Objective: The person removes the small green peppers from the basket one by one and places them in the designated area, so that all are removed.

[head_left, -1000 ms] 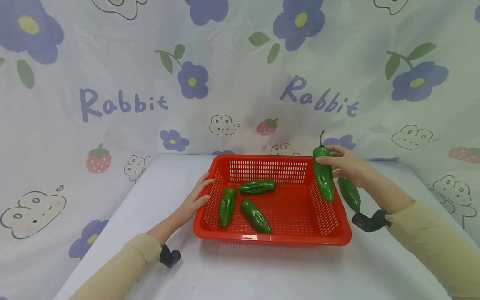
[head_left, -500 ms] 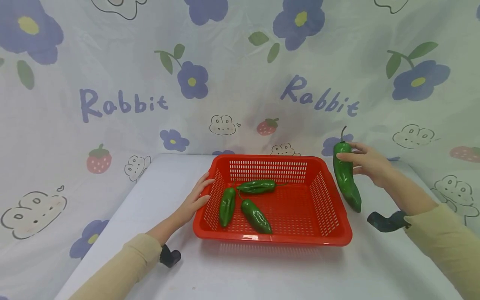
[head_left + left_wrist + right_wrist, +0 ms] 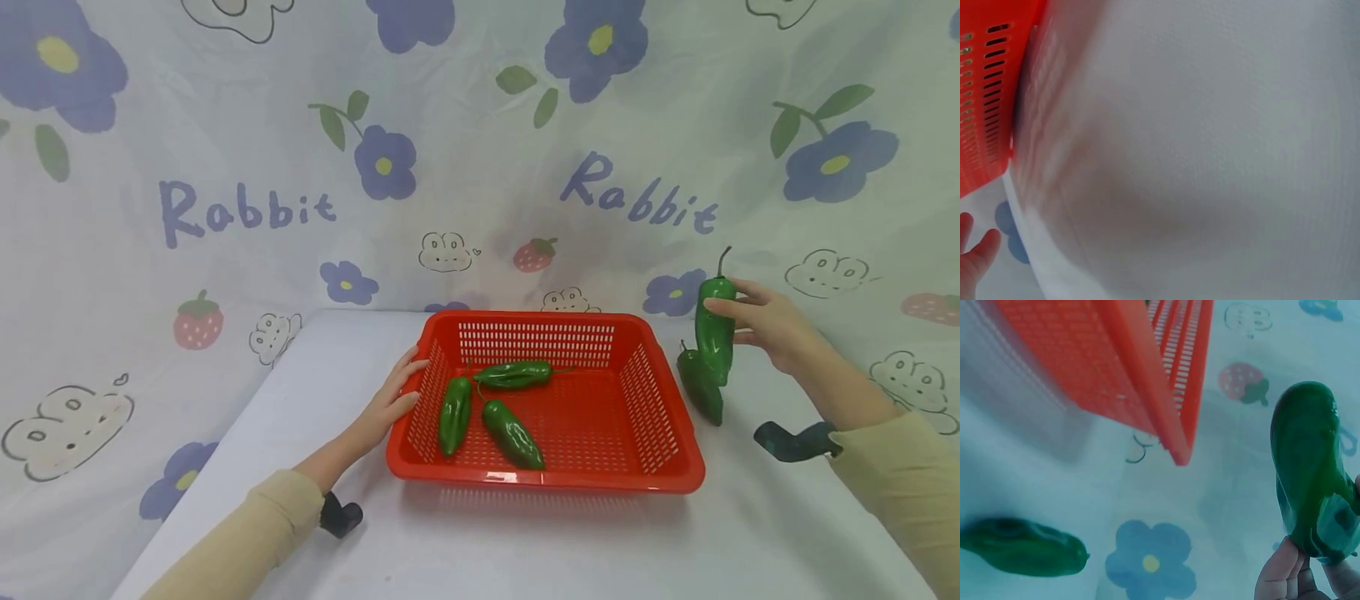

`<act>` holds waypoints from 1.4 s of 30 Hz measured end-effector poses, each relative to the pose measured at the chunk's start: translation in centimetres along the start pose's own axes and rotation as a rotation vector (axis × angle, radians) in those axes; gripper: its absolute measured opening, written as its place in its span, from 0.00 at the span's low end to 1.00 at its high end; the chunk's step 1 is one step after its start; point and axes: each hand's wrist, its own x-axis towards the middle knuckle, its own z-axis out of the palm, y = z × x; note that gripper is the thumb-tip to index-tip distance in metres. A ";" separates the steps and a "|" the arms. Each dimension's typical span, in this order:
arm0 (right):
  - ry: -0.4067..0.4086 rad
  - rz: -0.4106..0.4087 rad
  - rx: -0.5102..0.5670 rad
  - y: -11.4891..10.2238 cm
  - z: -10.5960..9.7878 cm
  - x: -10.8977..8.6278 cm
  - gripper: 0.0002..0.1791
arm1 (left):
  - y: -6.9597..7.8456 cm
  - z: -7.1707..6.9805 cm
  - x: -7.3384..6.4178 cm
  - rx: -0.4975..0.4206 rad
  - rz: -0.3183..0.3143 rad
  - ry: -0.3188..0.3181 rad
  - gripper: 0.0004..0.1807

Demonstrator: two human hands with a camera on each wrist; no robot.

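Note:
My right hand (image 3: 776, 329) pinches a glossy green chili pepper (image 3: 716, 325) near its top, stem upward, in the air to the right of a red slotted basket (image 3: 540, 480). In the right wrist view this held pepper (image 3: 1305, 450) fills the right side. Below and slightly left of it, a second green pepper (image 3: 699, 387) lies on the table beside the basket. Three more peppers lie inside the basket: one at the left (image 3: 454, 417), one at the front (image 3: 513, 435), one at the back (image 3: 516, 375). My left hand (image 3: 384, 404) rests on the basket's left rim with fingers extended.
The basket stands on a table with a white cover (image 3: 525, 550). Behind it hangs a cloth (image 3: 450, 83) printed with flowers, rabbits and strawberries. Black curved pieces (image 3: 795, 442) sit at both wrists by the sleeves.
My right hand has carried the held pepper rightward, from above the basket's right wall to past the pepper on the table. The left hand and the basket have stayed put.

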 end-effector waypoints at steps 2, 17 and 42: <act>0.013 -0.003 -0.012 0.4 -0.2 0.2 0.47 | 0.1 0.0 -0.1 -0.003 -0.004 0.001 0.26; 0.111 0.059 0.003 3.1 -0.6 0.4 0.49 | 0.1 0.1 0.0 -0.002 -0.003 0.000 0.26; 0.223 0.248 0.049 19.6 -2.0 10.0 0.55 | 0.3 0.1 0.2 -0.008 -0.003 -0.001 0.26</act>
